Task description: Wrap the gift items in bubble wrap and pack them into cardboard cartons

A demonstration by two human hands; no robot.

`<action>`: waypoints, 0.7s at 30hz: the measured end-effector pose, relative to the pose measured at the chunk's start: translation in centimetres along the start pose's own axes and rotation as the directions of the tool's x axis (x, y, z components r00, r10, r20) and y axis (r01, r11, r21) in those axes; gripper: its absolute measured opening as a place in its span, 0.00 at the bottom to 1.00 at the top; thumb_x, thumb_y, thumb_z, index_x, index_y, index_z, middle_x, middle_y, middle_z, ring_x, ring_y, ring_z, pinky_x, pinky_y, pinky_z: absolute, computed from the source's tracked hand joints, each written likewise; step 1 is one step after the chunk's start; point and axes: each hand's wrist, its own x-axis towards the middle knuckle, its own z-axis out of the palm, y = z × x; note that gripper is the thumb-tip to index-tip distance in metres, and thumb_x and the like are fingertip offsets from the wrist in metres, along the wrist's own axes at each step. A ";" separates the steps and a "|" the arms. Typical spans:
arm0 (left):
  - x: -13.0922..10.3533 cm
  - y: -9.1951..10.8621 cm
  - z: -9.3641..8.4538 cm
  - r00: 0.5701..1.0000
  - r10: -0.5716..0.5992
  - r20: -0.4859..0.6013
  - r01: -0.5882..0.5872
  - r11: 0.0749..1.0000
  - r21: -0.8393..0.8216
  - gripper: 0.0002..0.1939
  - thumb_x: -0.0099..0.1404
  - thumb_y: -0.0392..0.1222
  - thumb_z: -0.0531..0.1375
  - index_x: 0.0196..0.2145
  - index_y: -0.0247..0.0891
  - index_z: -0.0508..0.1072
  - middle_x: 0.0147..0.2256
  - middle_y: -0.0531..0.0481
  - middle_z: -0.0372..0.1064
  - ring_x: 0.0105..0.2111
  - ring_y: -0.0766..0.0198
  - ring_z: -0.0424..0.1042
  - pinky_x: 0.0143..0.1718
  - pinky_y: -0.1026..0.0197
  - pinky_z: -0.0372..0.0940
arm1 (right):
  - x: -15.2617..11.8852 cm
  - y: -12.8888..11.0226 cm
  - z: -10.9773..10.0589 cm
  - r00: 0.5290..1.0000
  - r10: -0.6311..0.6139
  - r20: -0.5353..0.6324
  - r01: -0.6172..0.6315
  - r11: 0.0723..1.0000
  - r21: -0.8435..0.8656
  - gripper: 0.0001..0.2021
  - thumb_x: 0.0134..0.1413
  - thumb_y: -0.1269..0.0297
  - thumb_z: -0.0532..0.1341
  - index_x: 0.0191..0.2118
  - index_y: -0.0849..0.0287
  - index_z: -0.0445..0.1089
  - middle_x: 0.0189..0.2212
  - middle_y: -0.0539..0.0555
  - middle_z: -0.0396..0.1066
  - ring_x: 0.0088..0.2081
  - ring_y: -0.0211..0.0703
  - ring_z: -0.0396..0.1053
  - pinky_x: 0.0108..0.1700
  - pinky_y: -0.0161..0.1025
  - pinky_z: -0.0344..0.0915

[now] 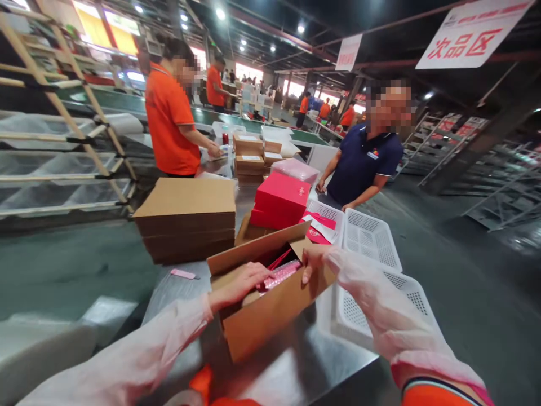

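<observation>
An open cardboard box point(270, 316) stands in front of me on the metal table, its flaps raised. Inside it lies a pink bubble-wrapped item point(284, 274), with something red beside it. My left hand point(247, 279) reaches into the box, fingers stretched out over the near end of the bubble wrap. At the box's right end, my right hand point(313, 262) grips the cardboard wall, thumb on the near side and the other fingers partly hidden. Translucent sleeve covers wrap both my forearms.
Stacked flat cardboard boxes point(186, 220) are at left, near a pink cutter point(185, 274). Red boxes point(281, 197) stand behind the open box. White perforated baskets point(374, 237) line the right side. A co-worker in navy point(363, 160) stands beyond them; another in orange point(171, 118) works behind.
</observation>
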 end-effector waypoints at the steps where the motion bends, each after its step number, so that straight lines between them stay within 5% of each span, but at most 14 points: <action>1: 0.0 0.0 -0.1 0.998 0.005 0.069 -0.008 0.999 0.045 0.20 0.68 0.55 0.54 0.36 0.41 0.80 0.39 0.47 0.74 0.45 0.55 0.69 0.52 0.55 0.63 | 0.2 -0.2 0.2 0.999 -0.010 -0.050 0.008 0.999 -0.052 0.22 0.28 0.50 0.78 0.29 0.61 0.80 0.23 0.50 0.74 0.33 0.51 0.74 0.43 0.44 0.69; 4: -0.6 -0.7 0.3 0.995 -0.046 0.091 0.028 0.982 0.189 0.20 0.56 0.55 0.66 0.41 0.39 0.80 0.42 0.45 0.73 0.48 0.49 0.68 0.53 0.51 0.65 | -0.5 -0.9 2.1 0.957 -0.050 -0.286 -0.006 0.981 -0.192 0.24 0.35 0.52 0.78 0.41 0.57 0.80 0.38 0.56 0.79 0.49 0.59 0.73 0.59 0.53 0.61; 7: -2.0 -2.1 2.2 0.999 -0.010 -0.043 0.021 0.968 0.250 0.37 0.55 0.52 0.68 0.60 0.37 0.68 0.57 0.37 0.65 0.56 0.46 0.65 0.59 0.46 0.63 | -1.4 -2.1 6.6 0.835 -0.103 -0.540 -0.044 0.967 -0.252 0.45 0.42 0.50 0.75 0.65 0.59 0.62 0.65 0.68 0.60 0.68 0.65 0.52 0.69 0.62 0.41; 9: -3.2 -2.8 3.8 0.987 0.107 -0.117 -0.059 0.933 0.354 0.36 0.61 0.49 0.63 0.64 0.37 0.62 0.64 0.35 0.56 0.63 0.44 0.58 0.63 0.43 0.60 | -1.2 -3.0 10.3 0.746 -0.167 -0.644 0.001 0.968 -0.250 0.47 0.53 0.44 0.67 0.71 0.64 0.51 0.70 0.70 0.46 0.71 0.64 0.41 0.70 0.63 0.37; 12: -4.1 -2.1 4.0 0.954 0.266 -0.135 -0.150 0.820 0.552 0.25 0.69 0.45 0.54 0.63 0.40 0.65 0.65 0.36 0.56 0.67 0.43 0.52 0.64 0.39 0.58 | 0.3 -3.9 14.3 0.662 -0.222 -0.715 0.094 0.972 -0.215 0.41 0.63 0.40 0.54 0.71 0.65 0.50 0.71 0.68 0.44 0.72 0.63 0.37 0.70 0.65 0.38; 16: -1.1 1.8 -2.6 0.937 0.315 -0.153 -0.154 0.763 0.628 0.25 0.69 0.52 0.54 0.58 0.37 0.71 0.60 0.35 0.65 0.63 0.42 0.60 0.67 0.37 0.50 | 1.5 -3.8 15.4 0.586 -0.270 -0.764 0.161 0.963 -0.217 0.38 0.63 0.41 0.53 0.70 0.62 0.53 0.69 0.65 0.51 0.71 0.63 0.40 0.70 0.67 0.37; 19: 3.6 3.5 -9.0 0.978 0.004 -0.206 0.093 0.884 0.459 0.29 0.68 0.57 0.53 0.58 0.36 0.71 0.57 0.36 0.69 0.59 0.44 0.66 0.64 0.40 0.56 | 1.4 -2.9 15.5 0.469 -0.304 -0.829 0.206 0.951 -0.232 0.33 0.61 0.45 0.55 0.65 0.61 0.61 0.63 0.65 0.62 0.68 0.62 0.49 0.70 0.67 0.35; 21: 6.2 2.6 -11.2 0.966 -0.256 0.041 0.244 0.950 0.195 0.30 0.68 0.58 0.52 0.61 0.38 0.69 0.58 0.38 0.70 0.57 0.50 0.70 0.60 0.46 0.63 | 1.4 -2.2 15.7 0.340 -0.325 -0.882 0.233 0.938 -0.256 0.29 0.59 0.47 0.56 0.60 0.60 0.66 0.57 0.63 0.67 0.64 0.61 0.56 0.70 0.68 0.33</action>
